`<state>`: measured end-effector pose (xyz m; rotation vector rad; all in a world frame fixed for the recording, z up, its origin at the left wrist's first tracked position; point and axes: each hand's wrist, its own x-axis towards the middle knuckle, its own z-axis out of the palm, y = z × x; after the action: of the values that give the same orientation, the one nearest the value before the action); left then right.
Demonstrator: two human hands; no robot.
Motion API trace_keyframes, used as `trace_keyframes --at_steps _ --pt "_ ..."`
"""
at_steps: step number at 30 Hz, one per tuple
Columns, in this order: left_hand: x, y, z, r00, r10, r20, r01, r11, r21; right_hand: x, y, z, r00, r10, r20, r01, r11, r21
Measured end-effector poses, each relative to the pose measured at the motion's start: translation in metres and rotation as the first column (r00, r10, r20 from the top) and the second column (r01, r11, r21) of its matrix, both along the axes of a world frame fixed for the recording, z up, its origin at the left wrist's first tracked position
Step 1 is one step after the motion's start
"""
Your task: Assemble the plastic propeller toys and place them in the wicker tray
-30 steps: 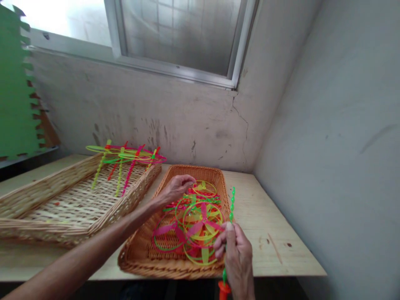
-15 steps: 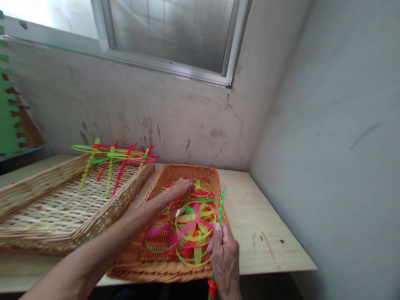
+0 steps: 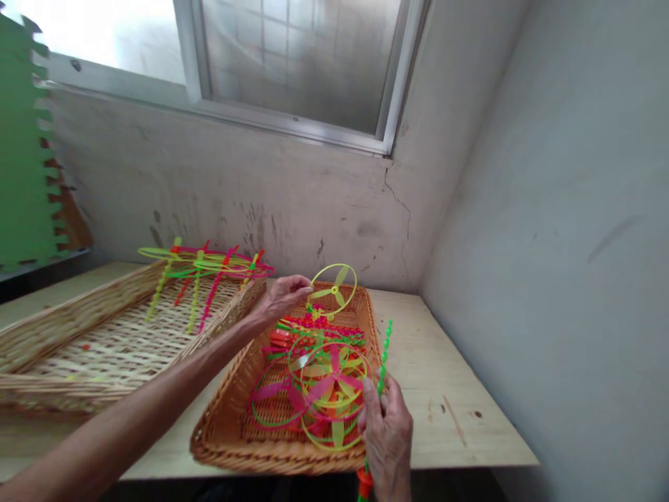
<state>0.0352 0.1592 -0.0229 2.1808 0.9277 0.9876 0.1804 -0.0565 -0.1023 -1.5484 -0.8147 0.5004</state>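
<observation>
My left hand point(image 3: 283, 296) is pinching a yellow plastic propeller ring point(image 3: 333, 289), which it holds up above the far end of an orange wicker tray point(image 3: 224, 425). That tray holds a tangled pile of pink, yellow and green propeller rings point(image 3: 329, 394). My right hand point(image 3: 387, 436) grips a green beaded plastic stick point(image 3: 384, 362) upright just beyond the tray's right rim. An orange piece point(image 3: 364, 480) shows on the stick's lower end, below my fist.
To the left, a larger pale wicker tray point(image 3: 120, 341) holds assembled propeller toys, their rings resting on its far rim. Both trays sit on a plywood table point(image 3: 449, 411) against a cracked grey wall point(image 3: 313, 202). Green foam mat point(image 3: 21, 139) stands at far left.
My left hand has lifted the yellow propeller ring out of the pile to above the tray's far end. The green stick stays in my right hand.
</observation>
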Motion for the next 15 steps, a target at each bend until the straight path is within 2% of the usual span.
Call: trace_keyframes --at_steps 1,3,6,10,15 --pt "-0.006 -0.012 0.002 0.992 -0.047 0.115 0.062 0.99 -0.126 0.0 0.0 0.004 0.999 -0.003 -0.052 0.004 1.0 0.013" --pt "-0.018 -0.038 0.003 0.96 -0.054 0.276 0.147 0.933 -0.327 0.0 0.0 0.012 0.988 0.007 -0.156 0.0 0.999 0.046" --pt "-0.031 -0.07 0.0 0.932 -0.065 0.358 0.254 0.821 -0.511 0.001 -0.001 0.026 0.971 0.04 -0.236 -0.021 0.996 0.083" --pt "-0.039 -0.091 -0.013 0.884 -0.158 0.44 0.412 0.708 -0.574 -0.001 -0.005 0.035 0.939 0.088 -0.333 -0.072 0.996 0.061" --pt "-0.033 -0.11 -0.018 0.858 -0.095 0.505 0.436 0.653 -0.619 -0.009 -0.01 0.033 0.902 0.056 -0.428 -0.03 0.997 0.065"
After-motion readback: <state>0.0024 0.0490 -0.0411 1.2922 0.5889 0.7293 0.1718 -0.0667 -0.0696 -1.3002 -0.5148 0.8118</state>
